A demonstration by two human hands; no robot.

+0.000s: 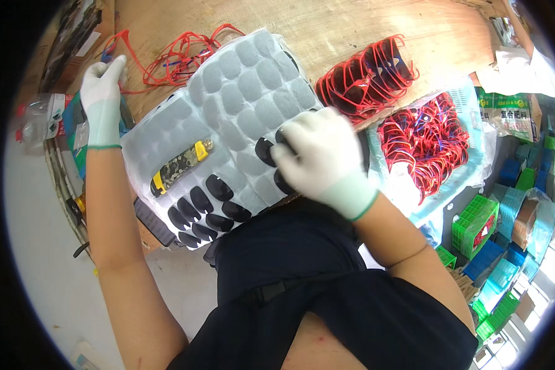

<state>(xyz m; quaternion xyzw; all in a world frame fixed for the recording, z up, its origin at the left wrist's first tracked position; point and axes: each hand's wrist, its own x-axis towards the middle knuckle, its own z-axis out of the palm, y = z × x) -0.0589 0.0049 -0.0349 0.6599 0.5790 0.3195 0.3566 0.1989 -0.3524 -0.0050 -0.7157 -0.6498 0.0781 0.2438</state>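
My left hand (103,86), in a white glove, is closed at the far left on a red glasses frame (122,38). My gloved right hand (320,154) hovers low over the right part of a grey moulded tray (191,132), blurred, its fingertips partly hidden. A dark sunglass lens (264,152) lies right by its thumb, with other dark lenses partly covered by the hand. Several more black lenses (219,187) sit in the tray's near left corner. Above them rests a utility knife (182,166) with a yellow and patterned handle.
A tangle of red frames (179,58) lies behind the tray. Back right stands a row of red-framed sunglasses (370,80), beside a light blue basket (468,126) full of red frames. Green crates (475,225) stand at right. Another person's white sleeve (518,73) shows far right.
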